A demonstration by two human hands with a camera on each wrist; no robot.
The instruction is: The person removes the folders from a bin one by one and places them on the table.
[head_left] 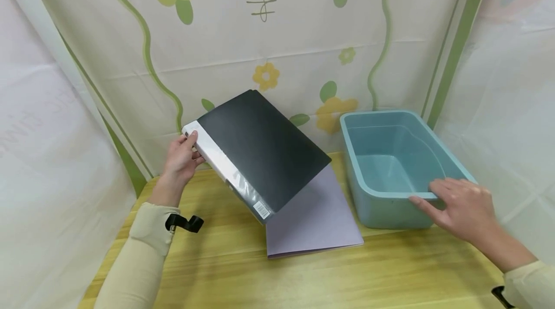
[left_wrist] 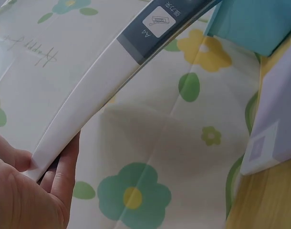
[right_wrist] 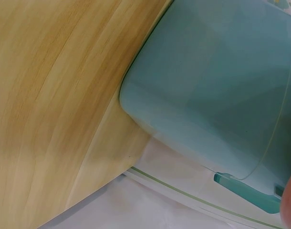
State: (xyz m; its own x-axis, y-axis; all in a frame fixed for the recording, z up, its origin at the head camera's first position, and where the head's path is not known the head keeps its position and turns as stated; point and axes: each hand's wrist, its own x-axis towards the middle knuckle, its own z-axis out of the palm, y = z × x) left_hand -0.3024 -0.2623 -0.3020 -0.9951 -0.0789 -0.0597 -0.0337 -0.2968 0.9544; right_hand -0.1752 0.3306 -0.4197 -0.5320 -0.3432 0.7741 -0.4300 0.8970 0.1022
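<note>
In the head view my left hand pinches a black A4 file folder by one end of its white spine, thumb on the outer face. The folder is tilted, its far corner raised and its barcode end low over a lilac folder lying on the table. The left wrist view shows the spine label with a clip picture and "A4". My right hand holds the near rim of a blue plastic bin, fingers over the edge and thumb outside. Only a bit of that hand shows in the right wrist view.
The bin stands at the right of the wood-grain table, and its inside shows bare. A flower-printed cloth hangs behind the table, with white cloth walls on both sides. Black straps are on the wrists.
</note>
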